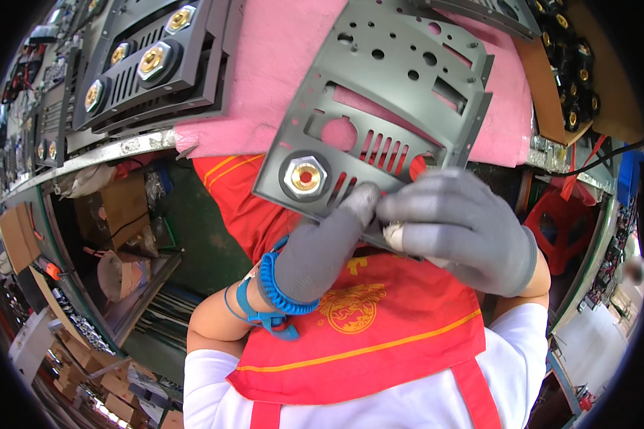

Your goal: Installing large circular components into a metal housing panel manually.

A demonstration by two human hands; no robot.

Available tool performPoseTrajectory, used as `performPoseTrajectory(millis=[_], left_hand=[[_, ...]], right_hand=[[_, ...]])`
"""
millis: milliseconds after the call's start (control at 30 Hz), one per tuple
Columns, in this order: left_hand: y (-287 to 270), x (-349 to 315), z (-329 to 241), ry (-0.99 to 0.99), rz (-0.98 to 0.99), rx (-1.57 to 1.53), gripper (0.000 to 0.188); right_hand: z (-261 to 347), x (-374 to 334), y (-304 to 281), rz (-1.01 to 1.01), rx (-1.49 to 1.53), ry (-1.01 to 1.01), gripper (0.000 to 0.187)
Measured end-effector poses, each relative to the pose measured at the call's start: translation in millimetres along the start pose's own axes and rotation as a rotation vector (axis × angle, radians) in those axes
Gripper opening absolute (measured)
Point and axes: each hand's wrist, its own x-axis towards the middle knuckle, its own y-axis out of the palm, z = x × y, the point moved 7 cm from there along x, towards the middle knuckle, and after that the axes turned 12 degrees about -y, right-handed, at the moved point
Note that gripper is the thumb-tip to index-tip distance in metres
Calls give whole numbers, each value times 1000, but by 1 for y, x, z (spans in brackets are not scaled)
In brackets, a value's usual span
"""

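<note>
Both gloved hands, left hand [320,250] and right hand [459,227], pinch the grey perforated metal panel [379,100] with its brass socket [305,176], over the pink-padded desk [265,64]; cardboard box [551,100] holds black connectors [576,79].

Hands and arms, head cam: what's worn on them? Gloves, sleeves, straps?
Both the left hand and the right hand wear grey knit gloves. The left wrist carries a blue coiled cord and a blue wrist strap. White short sleeves cover the upper arms; the forearms are bare.
</note>
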Motion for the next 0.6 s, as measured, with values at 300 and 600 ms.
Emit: performPoseTrajectory(millis=[300, 600], left_hand=[[-14, -28, -71, 258, -41, -207, 27], [-84, -71, -164, 704, -771, 607, 25]], right_hand=[[9, 53, -30, -104, -68, -53, 66], [-47, 191, -31, -123, -364, -149, 66]])
